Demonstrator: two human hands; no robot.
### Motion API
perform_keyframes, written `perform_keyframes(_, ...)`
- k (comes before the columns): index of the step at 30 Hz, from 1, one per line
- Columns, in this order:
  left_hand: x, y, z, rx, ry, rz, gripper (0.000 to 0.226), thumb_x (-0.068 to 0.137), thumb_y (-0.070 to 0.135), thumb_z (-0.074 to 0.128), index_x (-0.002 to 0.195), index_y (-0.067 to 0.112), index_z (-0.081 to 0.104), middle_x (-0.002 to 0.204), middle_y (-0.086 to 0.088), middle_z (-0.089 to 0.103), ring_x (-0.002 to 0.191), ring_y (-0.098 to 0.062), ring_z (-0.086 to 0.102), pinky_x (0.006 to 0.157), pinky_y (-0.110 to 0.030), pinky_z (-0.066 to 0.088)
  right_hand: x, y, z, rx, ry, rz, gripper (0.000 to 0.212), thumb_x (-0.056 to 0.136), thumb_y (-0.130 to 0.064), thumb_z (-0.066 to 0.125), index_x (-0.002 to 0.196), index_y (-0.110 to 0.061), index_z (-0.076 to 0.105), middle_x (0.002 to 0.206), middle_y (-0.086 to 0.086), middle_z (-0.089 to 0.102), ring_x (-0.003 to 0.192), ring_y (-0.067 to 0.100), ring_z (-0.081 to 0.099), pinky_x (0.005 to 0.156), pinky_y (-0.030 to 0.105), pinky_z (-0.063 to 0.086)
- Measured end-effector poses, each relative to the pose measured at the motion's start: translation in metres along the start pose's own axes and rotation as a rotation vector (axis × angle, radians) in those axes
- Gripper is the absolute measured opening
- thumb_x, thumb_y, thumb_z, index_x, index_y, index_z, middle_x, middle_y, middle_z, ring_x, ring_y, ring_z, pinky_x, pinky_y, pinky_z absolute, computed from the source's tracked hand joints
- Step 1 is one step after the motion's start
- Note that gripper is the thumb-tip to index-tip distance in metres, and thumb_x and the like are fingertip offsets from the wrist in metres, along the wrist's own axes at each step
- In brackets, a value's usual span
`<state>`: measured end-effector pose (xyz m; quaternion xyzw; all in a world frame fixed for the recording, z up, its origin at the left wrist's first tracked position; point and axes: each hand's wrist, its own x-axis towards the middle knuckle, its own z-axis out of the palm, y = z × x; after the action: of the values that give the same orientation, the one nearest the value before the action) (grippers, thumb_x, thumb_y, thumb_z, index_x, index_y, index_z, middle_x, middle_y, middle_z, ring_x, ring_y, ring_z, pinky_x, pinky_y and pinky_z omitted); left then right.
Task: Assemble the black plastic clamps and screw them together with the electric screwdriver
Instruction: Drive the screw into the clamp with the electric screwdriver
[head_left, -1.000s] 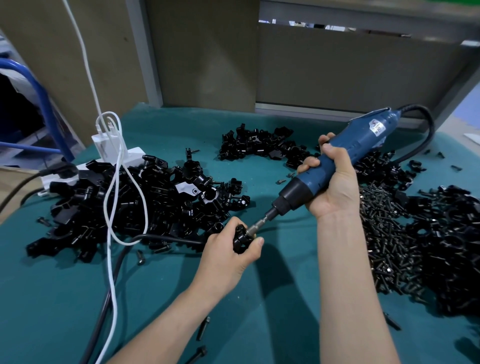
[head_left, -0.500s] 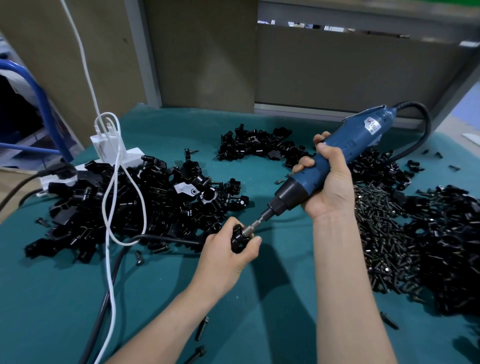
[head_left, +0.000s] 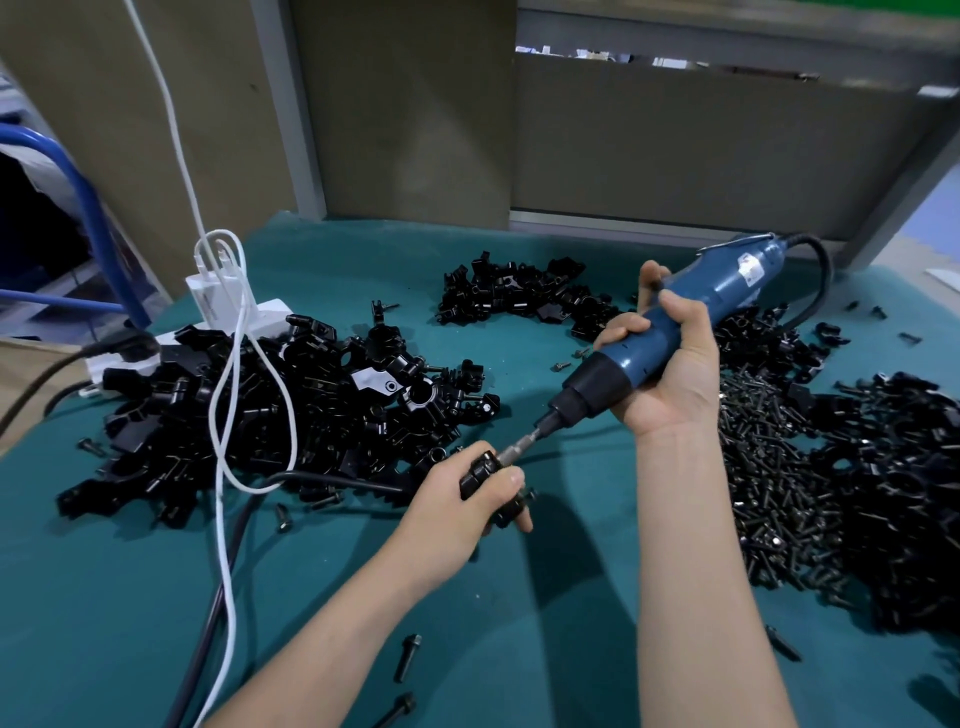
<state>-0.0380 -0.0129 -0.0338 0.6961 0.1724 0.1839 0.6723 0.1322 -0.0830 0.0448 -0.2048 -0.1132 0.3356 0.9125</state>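
Left grip (head_left: 460, 501) and right grip (head_left: 672, 376) both curled tight.

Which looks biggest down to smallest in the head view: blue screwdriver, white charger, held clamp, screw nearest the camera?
1. blue screwdriver
2-3. white charger and held clamp look alike; the left hand hides part of the clamp, so no ranking.
4. screw nearest the camera

The blue plastic electric screwdriver (head_left: 727, 283) has a smooth housing with a satin sheen. Its nose collar is matt black, and the metal bit (head_left: 514, 453) is bare dull grey. The black plastic clamp (head_left: 480, 473) on the bit is moulded and glossy. At 9 o'clock, the heap of black plastic clamp parts (head_left: 311, 415) shows bright highlights. At 3 o'clock, the pile of black metal screws (head_left: 763, 467) is dark and faintly shiny. The teal table cover (head_left: 130, 597) is matt and cloth-like. The white plastic charger (head_left: 205, 299) is smooth.
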Motion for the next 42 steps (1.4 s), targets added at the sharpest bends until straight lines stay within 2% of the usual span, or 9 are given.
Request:
perform_keyframes(3,0.0,-0.001,-0.004,-0.203,-0.034,-0.023,0.021,0.081,0.029,0.052,0.075,0.009,0.051,0.061,-0.011,0.064,0.036,-0.01,0.027,0.036,-0.014,0.023,0.0,-0.009,-0.004,0.046,-0.005,-0.022,0.025,0.077,-0.012,0.056,0.1,-0.02,0.052,0.096,-0.012,0.066,0.048,0.005,0.048,0.051,0.018,0.046)
perform_keyframes(5,0.001,-0.003,-0.005,-0.316,-0.023,-0.039,0.023,0.076,0.037,0.058,0.072,0.015,0.054,0.06,-0.011,0.062,0.036,-0.01,0.025,0.036,-0.013,0.023,-0.002,-0.014,-0.006,0.044,-0.002,-0.045,0.024,0.077,-0.011,0.055,0.099,-0.02,0.052,0.095,-0.012,0.065,0.047,0.005,0.047,0.051,0.019,0.047)
perform_keyframes(9,0.003,-0.004,-0.005,-0.388,-0.018,-0.058,0.021,0.068,0.045,0.061,0.064,0.025,0.06,0.058,-0.008,0.06,0.036,-0.008,0.025,0.036,-0.015,0.024,-0.004,-0.019,-0.008,-0.011,-0.003,-0.052,0.025,0.076,-0.012,0.056,0.099,-0.021,0.05,0.092,-0.012,0.065,0.047,0.004,0.046,0.05,0.018,0.046)
perform_keyframes(16,0.002,-0.004,-0.004,-0.357,0.001,-0.058,0.033,0.073,0.038,0.064,0.076,0.01,0.047,0.056,-0.008,0.059,0.035,-0.009,0.023,0.038,-0.015,0.023,-0.002,-0.011,-0.001,-0.087,-0.021,-0.01,0.024,0.074,-0.013,0.056,0.097,-0.02,0.052,0.092,-0.012,0.065,0.046,0.004,0.045,0.05,0.018,0.044)
perform_keyframes(20,0.003,-0.005,-0.002,-0.337,0.022,-0.087,0.027,0.081,0.034,0.053,0.072,0.012,0.042,0.05,-0.008,0.056,0.034,-0.008,0.024,0.037,-0.014,0.022,-0.002,-0.01,-0.001,-0.077,-0.035,-0.003,0.022,0.074,-0.013,0.056,0.095,-0.02,0.053,0.089,-0.012,0.066,0.045,0.004,0.045,0.049,0.018,0.044)
perform_keyframes(30,0.004,-0.009,0.0,-0.257,0.029,-0.131,0.029,0.08,0.037,0.053,0.07,0.014,0.041,0.048,-0.008,0.055,0.033,-0.01,0.025,0.036,-0.015,0.022,-0.005,-0.006,0.003,-0.153,-0.08,-0.042,0.022,0.076,-0.012,0.053,0.096,-0.022,0.053,0.086,-0.013,0.063,0.046,0.004,0.043,0.049,0.018,0.043)
perform_keyframes(35,0.004,-0.009,-0.002,-0.279,0.032,-0.126,0.029,0.082,0.036,0.054,0.069,0.014,0.042,0.048,-0.01,0.054,0.032,-0.01,0.025,0.036,-0.015,0.022,-0.006,-0.005,0.006,-0.169,-0.08,-0.05,0.019,0.084,-0.01,0.047,0.098,-0.022,0.053,0.087,-0.012,0.062,0.045,0.004,0.043,0.049,0.019,0.043)
perform_keyframes(39,0.002,-0.011,-0.002,-0.29,0.05,-0.115,0.032,0.097,0.025,0.05,0.069,0.011,0.041,0.045,-0.012,0.051,0.029,-0.008,0.028,0.035,-0.015,0.021,-0.006,-0.003,0.007,-0.16,-0.09,-0.037,0.022,0.078,-0.011,0.051,0.097,-0.022,0.053,0.088,-0.012,0.061,0.046,0.004,0.043,0.048,0.019,0.043)
perform_keyframes(42,0.001,-0.01,-0.001,-0.284,0.06,-0.096,0.03,0.091,0.031,0.052,0.071,0.011,0.043,0.043,-0.012,0.049,0.028,-0.009,0.027,0.035,-0.014,0.021,-0.006,-0.002,0.008,-0.151,-0.101,-0.027,0.024,0.074,-0.012,0.053,0.097,-0.022,0.054,0.088,-0.012,0.061,0.046,0.004,0.043,0.048,0.019,0.043)
